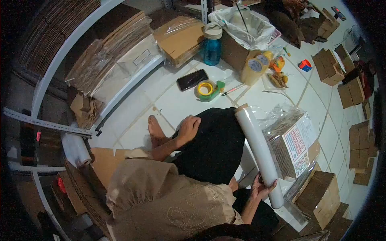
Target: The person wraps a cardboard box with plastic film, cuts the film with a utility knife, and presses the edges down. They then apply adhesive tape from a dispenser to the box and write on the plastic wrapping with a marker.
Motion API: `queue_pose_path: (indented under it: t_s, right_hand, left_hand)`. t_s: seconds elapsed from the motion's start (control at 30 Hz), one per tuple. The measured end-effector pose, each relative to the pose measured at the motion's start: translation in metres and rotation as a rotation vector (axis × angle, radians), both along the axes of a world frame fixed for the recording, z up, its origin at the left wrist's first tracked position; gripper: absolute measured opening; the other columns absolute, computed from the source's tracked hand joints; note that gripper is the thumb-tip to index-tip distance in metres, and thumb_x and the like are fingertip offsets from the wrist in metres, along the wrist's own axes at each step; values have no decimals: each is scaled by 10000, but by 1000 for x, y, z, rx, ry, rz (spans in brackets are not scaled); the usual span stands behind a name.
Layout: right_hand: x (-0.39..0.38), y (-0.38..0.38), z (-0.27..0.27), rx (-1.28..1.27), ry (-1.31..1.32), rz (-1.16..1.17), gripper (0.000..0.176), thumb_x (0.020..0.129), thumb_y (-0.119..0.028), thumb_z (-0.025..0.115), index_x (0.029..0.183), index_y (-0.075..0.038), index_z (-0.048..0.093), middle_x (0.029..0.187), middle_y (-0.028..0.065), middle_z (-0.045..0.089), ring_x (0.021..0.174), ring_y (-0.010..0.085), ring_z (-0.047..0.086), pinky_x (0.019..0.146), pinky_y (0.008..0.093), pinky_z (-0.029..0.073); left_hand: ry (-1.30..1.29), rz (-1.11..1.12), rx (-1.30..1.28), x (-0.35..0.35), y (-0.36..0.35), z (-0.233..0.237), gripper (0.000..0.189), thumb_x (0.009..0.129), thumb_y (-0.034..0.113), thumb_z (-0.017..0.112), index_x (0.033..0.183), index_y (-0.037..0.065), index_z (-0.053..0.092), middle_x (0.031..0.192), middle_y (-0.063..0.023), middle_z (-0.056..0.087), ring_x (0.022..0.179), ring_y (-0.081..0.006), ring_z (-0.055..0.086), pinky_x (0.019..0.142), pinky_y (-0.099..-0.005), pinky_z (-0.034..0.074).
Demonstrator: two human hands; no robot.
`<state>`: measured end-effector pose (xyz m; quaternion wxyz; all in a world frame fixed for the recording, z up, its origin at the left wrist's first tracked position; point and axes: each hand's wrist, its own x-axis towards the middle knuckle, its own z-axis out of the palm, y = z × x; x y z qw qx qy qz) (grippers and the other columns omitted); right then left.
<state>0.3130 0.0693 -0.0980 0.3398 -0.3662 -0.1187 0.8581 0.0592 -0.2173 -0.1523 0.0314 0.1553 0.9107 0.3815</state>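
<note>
Wrapping stage, by my read: right hand (pixel 263 186) grip closed on film roll (pixel 257 148) lower end, beside wrapped bundle (pixel 291 146) on floor (pixel 173 98). Left hand (pixel 189 127) open, resting on knee. Next needs the film's free end.

1 view, head-worn. The lens sat above the wearer's lap and looked forward and steeply down onto the white tiled floor (pixel 177 100). Wide fisheye: the corners were black and the straight shelf rails bowed into curves. Range was close. The wearer's own chest filled the bottom edge, with the left hand (pixel 189 126) near centre and the right hand (pixel 263 186) on the film roll (pixel 257 148) lower right. Shelving (pixel 80 36) ran along the floor's left edge. Cardboard boxes (pixel 356 90) lay far off along its right edge.
</note>
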Motion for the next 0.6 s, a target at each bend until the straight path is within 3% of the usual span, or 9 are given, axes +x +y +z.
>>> queue_pose_path:
  t_s: [0.03, 0.17, 0.37, 0.6]
  right_hand:
    - [1, -1, -2, -3, -3, 5, 682, 666, -395, 700, 1161, -22, 416, 1125, 141, 479, 971, 283, 514, 796, 403, 477]
    - [5, 3, -4, -16, 6, -44, 657, 648, -364, 721, 1137, -23, 444, 1102, 152, 497, 993, 289, 502, 851, 410, 440]
    - [3, -4, 8, -34, 11, -42, 686, 670, -363, 694, 1178, -34, 371, 1154, 143, 413, 1020, 306, 454, 866, 427, 422]
    - [3, -1, -3, -157, 35, -64, 714, 660, -369, 704, 1190, -42, 355, 1137, 122, 408, 1020, 285, 452, 837, 396, 449]
  left_hand:
    - [145, -88, -5, 19, -15, 0, 290, 856, 184, 469, 1086, 14, 515, 983, -182, 542, 938, -326, 507, 795, -385, 395]
    - [258, -73, -143, 54, -36, 9, 410, 855, 224, 455, 1225, 52, 418, 1058, -173, 516, 947, -337, 493, 822, -449, 365]
    - [293, -63, -145, 50, -22, 1, 392, 853, 213, 442, 1191, 13, 435, 1013, -191, 509, 927, -349, 471, 788, -435, 354]
    - [365, -81, -221, 49, -25, -14, 387, 860, 211, 422, 1192, 11, 430, 981, -189, 507, 912, -348, 471, 789, -425, 354]
